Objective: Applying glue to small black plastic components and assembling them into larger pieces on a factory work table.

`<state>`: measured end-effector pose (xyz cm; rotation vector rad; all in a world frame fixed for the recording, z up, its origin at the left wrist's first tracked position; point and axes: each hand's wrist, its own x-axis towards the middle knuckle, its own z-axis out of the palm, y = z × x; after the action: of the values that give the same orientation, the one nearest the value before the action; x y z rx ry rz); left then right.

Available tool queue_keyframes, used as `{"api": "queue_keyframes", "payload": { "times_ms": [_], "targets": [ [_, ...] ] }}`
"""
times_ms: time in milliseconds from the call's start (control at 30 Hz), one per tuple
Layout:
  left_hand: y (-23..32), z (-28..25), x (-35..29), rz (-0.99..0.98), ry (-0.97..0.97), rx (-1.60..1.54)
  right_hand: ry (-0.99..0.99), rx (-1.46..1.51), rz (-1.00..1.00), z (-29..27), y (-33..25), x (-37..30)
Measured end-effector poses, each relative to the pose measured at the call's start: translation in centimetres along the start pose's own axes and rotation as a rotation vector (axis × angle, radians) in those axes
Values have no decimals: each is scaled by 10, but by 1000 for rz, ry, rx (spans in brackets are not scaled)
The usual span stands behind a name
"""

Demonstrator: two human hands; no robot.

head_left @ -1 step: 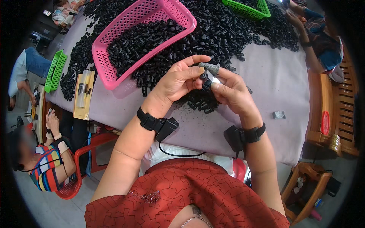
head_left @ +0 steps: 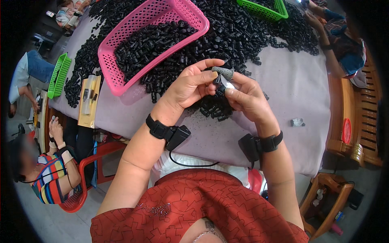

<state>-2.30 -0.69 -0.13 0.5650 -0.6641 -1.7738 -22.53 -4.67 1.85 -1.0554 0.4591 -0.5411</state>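
Observation:
In front of me, my left hand [head_left: 191, 83] pinches a small black plastic part [head_left: 219, 88] between thumb and fingers, its index finger stretched above. My right hand [head_left: 248, 97] is closed against the other side of this part, thumb and fingers bent. A grey, rough-textured piece [head_left: 223, 73] lies across the fingertips; whether it is held or worn on a finger, I cannot tell. Something pale and shiny shows between my right thumb and index finger. Beneath and beyond both hands spreads a large heap of similar black plastic parts [head_left: 227, 36].
A pink perforated basket [head_left: 158, 64] with black parts stands at the far left of my hands. Green baskets [head_left: 60, 77] [head_left: 265, 13] sit farther off. A yellow card with a tube [head_left: 89, 101] and a small greyish piece [head_left: 298, 122] lie on the cloth. Other people [head_left: 52, 170] sit around.

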Motion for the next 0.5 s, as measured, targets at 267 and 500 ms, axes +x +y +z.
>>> {"api": "queue_keyframes", "payload": {
  "times_ms": [267, 500],
  "targets": [
    [0, 1, 1, 20, 37, 12, -4, -59, -28, 10, -5, -3],
    [0, -1, 1, 0, 18, 6, 38, -51, -40, 8, -4, 0]
  ]
}}
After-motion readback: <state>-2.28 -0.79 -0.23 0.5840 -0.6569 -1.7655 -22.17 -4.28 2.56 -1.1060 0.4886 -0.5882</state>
